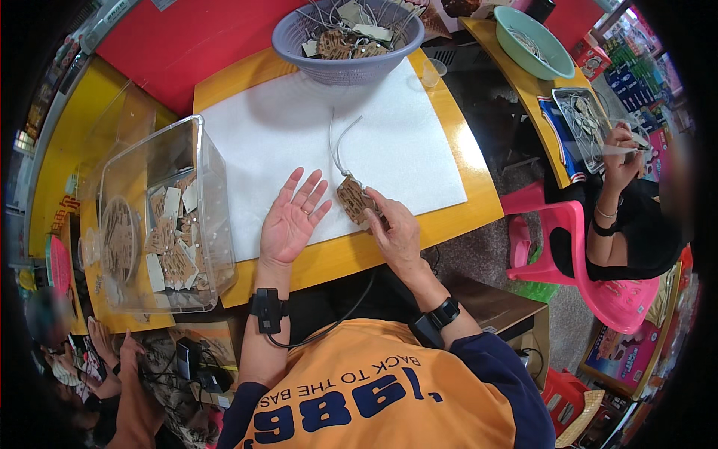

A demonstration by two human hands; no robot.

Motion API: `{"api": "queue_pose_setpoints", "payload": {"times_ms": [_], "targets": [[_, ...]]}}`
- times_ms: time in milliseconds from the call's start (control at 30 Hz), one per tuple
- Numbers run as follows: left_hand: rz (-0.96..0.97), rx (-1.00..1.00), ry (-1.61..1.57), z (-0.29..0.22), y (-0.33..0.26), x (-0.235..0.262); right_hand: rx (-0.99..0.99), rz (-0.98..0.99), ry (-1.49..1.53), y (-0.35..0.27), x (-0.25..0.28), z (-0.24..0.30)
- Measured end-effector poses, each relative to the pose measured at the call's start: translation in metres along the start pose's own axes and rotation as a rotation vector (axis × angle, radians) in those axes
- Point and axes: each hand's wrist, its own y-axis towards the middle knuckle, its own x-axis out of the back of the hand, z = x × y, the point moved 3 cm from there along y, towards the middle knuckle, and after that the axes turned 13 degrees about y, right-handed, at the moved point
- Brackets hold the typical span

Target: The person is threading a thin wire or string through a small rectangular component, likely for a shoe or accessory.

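My right hand [396, 228] pinches the edge of a brown printed hang tag [351, 199] between thumb and fingers. From the tag's top a pale cord [336, 150] runs away in two loose strands over the white sheet [277, 131]. Just left of the tag my left hand [289, 217] is held palm up, fingers spread, with nothing in it. A purple basket [351, 69] at the far edge is heaped with brown and cream tags and their cords. On the left, a clear plastic bin [213, 239] holds many more brown and cream tags.
A yellow table [464, 168] lies under the sheet, with a small clear cup [434, 72] at its far right. Rightward, a co-worker's hand [622, 157] is above a metal tray [572, 112] of corded tags, by a green basin [523, 52] and pink chair [553, 239]. Another person's hands [112, 348] show lower left.
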Motion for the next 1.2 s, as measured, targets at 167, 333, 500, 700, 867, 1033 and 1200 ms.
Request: {"api": "queue_pose_setpoints", "payload": {"times_ms": [167,333,500,700,867,1033,1200], "targets": [[-0.010,-0.018,0.019,-0.001,-0.002,0.007,-0.023,0.001,0.058,0.000,-0.005,-0.002],[0.014,-0.039,-0.042,0.000,-0.002,0.004,-0.127,0.005,0.046,-0.006,-0.004,-0.003],[0.070,0.009,-0.084,0.001,-0.003,0.001,-0.083,0.010,0.070,-0.009,-0.006,-0.006],[0.067,-0.018,-0.087,-0.005,-0.008,0.008,-0.235,0.033,0.093,-0.009,-0.013,-0.003],[0.083,0.007,-0.094,-0.001,-0.004,0.005,-0.236,0.007,0.261,-0.013,-0.011,-0.011],[0.109,0.001,-0.121,0.000,-0.006,0.003,-0.173,0.021,0.171,-0.014,-0.011,-0.011],[0.136,-0.033,-0.115,0.002,-0.006,0.007,-0.175,0.030,0.109,-0.013,-0.009,-0.006]]}}
